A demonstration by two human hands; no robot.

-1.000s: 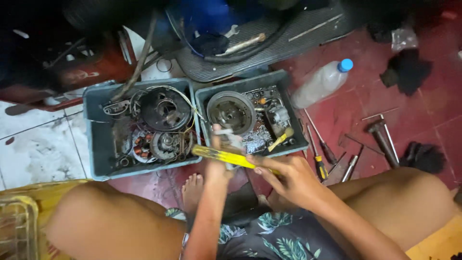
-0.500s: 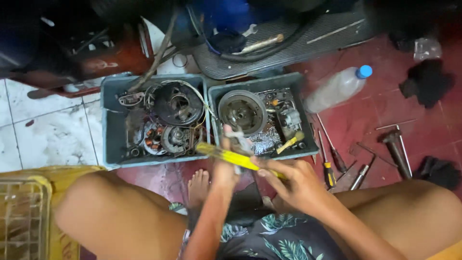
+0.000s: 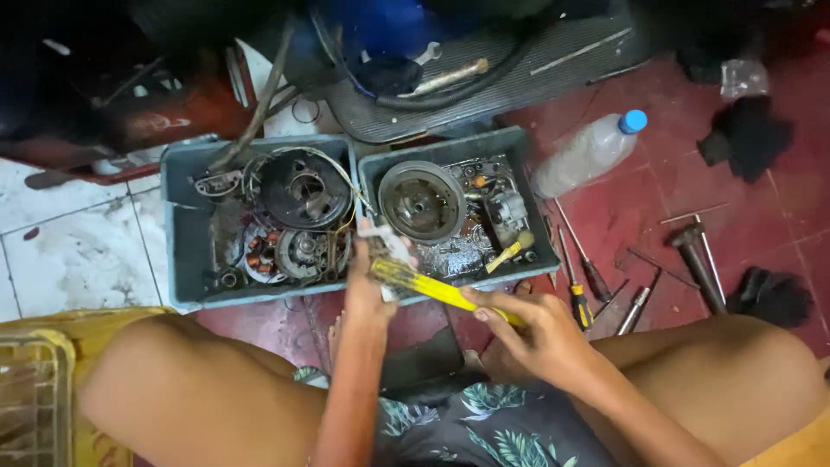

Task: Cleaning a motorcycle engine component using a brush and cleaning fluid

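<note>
Between the knees, above the red floor (image 3: 657, 216), the right hand (image 3: 540, 333) is wrapped around the end of a yellow tool (image 3: 432, 285), thumb along its top. The left hand (image 3: 367, 285) pinches a small metal part (image 3: 389, 245) against the tool's far end. The tool looks stiff and light, best held by its handle; the part looks hard, possibly greasy and slippery. Beyond lie two grey trays (image 3: 177, 259) of engine pieces, screwdrivers (image 3: 577, 298) and a bottle (image 3: 588, 154).

Light dim, soft over my knees; far edge sinks into black shadow. White floor tile (image 3: 78, 259) at left brightest. My hands slightly motion-blurred; corners stretched by wide lens.
</note>
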